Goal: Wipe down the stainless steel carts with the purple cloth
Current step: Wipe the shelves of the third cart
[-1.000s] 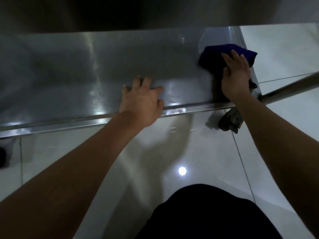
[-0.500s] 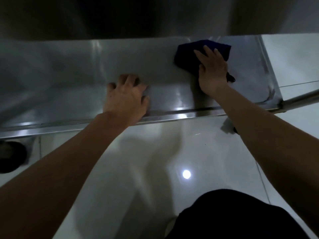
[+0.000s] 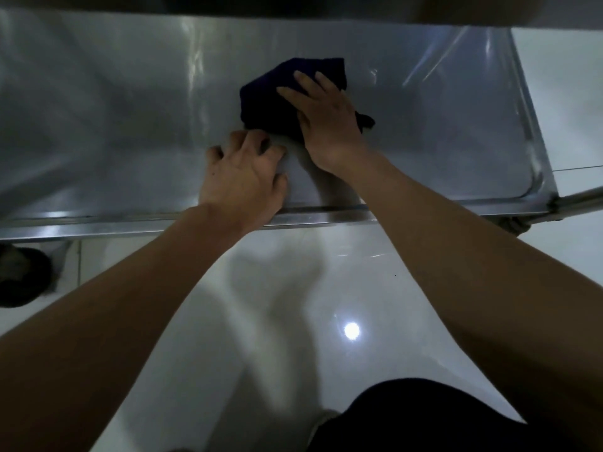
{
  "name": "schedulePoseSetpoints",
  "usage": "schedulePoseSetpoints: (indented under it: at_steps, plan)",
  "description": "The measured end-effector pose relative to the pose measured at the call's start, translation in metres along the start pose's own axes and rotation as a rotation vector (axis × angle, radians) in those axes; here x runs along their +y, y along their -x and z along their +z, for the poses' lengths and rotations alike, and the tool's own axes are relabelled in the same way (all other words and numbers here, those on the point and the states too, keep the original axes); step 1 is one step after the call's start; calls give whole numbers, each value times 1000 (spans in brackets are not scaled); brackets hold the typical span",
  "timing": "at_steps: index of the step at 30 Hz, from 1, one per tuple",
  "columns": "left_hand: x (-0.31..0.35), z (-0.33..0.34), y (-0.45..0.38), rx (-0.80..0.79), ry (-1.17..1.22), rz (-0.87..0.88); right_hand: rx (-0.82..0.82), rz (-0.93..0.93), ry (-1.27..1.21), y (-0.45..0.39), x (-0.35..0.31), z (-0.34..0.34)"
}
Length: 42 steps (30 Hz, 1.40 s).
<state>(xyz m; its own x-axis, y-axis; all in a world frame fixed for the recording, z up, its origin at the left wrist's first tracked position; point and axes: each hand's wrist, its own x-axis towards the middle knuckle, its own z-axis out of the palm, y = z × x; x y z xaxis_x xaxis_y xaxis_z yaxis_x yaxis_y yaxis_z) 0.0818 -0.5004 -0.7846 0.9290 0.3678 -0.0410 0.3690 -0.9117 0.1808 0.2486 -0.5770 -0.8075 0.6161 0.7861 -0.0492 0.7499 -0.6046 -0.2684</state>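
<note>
Two bare arms reach forward over a glossy white tiled floor (image 3: 277, 305) onto one stainless steel cart (image 3: 98, 125), seen from above. We note the cart's top is a shallow tray with a raised rim; its long axis runs left to right across the view, and its near edge lies just under our wrists. Lighting is dim; the metal shows streaky reflections. At far left, below the near rim, a dark round shape sits on the floor; we cannot tell what it is.

Moving right: our left hand (image 3: 243, 177) rests on the cart top near the front rim, palm down, fingers bent with the tips pressing the metal, grasping nothing. Just beyond and to its right lies the purple cloth (image 3: 270, 99), bunched into a rough lump, appearing almost black in this light. Its longer side runs roughly left to right, and a small corner sticks out to the right from under the hand. It sits about mid-depth on the tray, right of centre.

Our right hand (image 3: 326, 125) lies flat on the cloth, fingers straight and spread, pointing away and to the left, pressing it onto the steel. The two hands are close together, nearly touching.

Further right: bare tray, its rounded corner, and a tubular handle (image 3: 580, 199) leaving the corner. A ceiling light reflects off the floor. Dark clothing fills the bottom right.
</note>
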Motion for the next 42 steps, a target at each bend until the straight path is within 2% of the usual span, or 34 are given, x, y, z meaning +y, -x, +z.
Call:
schedulePoseSetpoints:
  at_steps: [6,14,18,25,31,42]
  plan:
    - [40,5,-16,-29,9,80,57,97,-14,10,52,-14]
    - [103,10,-32,-49,37,142,97,388,22,49,165,-58]
    - [111,15,-33,-84,-26,134,100,508,5,61,193,-73]
    - [107,16,-28,-119,-8,153,98,479,-7,74,198,-76]
    - [102,15,-27,-132,-49,200,128,513,18,120,207,-78]
    - [101,23,-20,-136,-83,217,153,506,-16,206,142,-56]
